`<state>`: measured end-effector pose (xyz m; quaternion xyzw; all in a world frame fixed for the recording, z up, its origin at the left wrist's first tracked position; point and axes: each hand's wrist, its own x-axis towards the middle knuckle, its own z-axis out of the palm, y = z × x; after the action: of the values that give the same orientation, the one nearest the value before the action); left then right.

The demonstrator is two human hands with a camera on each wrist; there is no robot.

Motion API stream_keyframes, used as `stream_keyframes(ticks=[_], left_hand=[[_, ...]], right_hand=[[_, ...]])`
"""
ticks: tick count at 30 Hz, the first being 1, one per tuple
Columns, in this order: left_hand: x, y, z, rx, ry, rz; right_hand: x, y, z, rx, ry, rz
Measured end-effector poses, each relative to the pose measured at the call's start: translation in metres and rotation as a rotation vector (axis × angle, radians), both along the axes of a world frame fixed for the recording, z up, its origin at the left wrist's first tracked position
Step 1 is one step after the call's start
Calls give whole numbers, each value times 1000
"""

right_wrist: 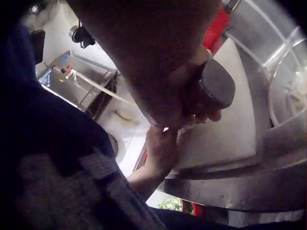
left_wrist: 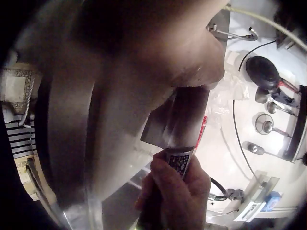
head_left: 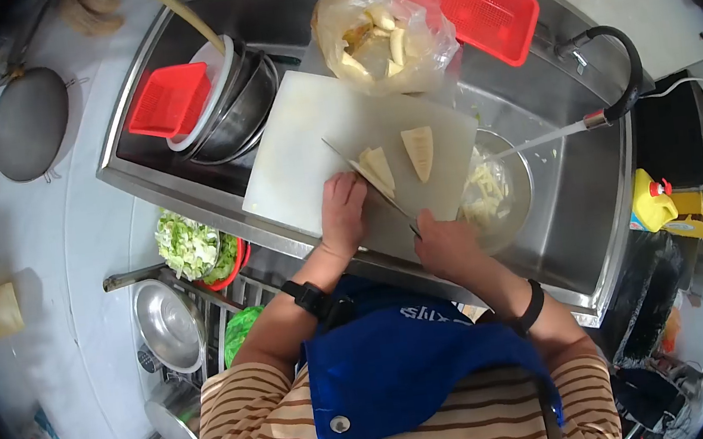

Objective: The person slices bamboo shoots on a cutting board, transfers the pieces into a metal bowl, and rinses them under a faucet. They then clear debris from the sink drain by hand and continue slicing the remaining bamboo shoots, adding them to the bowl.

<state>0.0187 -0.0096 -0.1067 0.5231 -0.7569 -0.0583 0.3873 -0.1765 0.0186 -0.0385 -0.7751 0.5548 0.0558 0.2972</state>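
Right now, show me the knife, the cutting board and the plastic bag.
Knife (left_wrist: 186, 120): left wrist view, on the broad blade.
Cutting board (head_left: 294, 144): head view, on its bare left part.
Plastic bag (head_left: 429, 44): head view, on its right side.

Room to pass lies over the left of the cutting board (head_left: 287, 144); a plastic bag (head_left: 427, 46) (bulging over the far edge) blocks the far side, the knife (head_left: 388, 200) slants across the near middle, and the tap spout (head_left: 596, 118) juts over the right basin (head_left: 574, 229).
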Motion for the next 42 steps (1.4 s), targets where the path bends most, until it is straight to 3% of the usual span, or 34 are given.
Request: stream_keyframes(ticks=[7, 11, 19, 22, 27, 29, 33, 35, 36, 38, 42], left_hand=[[0, 4, 2, 9, 23, -13], [4, 6, -1, 21, 16, -2], [4, 7, -1, 8, 51, 14], [4, 7, -3, 9, 35, 10], [-4, 2, 9, -12, 79, 58], [-6, 3, 21, 340, -181, 305], [-11, -1, 25, 417, -147, 362], [-1, -3, 20, 234, -6, 57], [4, -3, 17, 236, -10, 48], [11, -2, 24, 80, -40, -229], [21, 1, 11, 45, -28, -257]], right_hand=[[-2, -1, 30, -7, -17, 51], [1, 3, -6, -44, -14, 11], [0, -2, 28, 3, -46, 35], [4, 1, -1, -21, 9, 1], [-8, -1, 2, 19, -94, -41], [-17, 2, 2, 41, -148, -84], [-34, 9, 8, 53, -134, -169], [-37, 8, 15, 45, -135, -173], [-38, 9, 17, 31, -137, -163], [-38, 10, 17, 25, -137, -164], [-29, 10, 13, -2, -97, -50]])
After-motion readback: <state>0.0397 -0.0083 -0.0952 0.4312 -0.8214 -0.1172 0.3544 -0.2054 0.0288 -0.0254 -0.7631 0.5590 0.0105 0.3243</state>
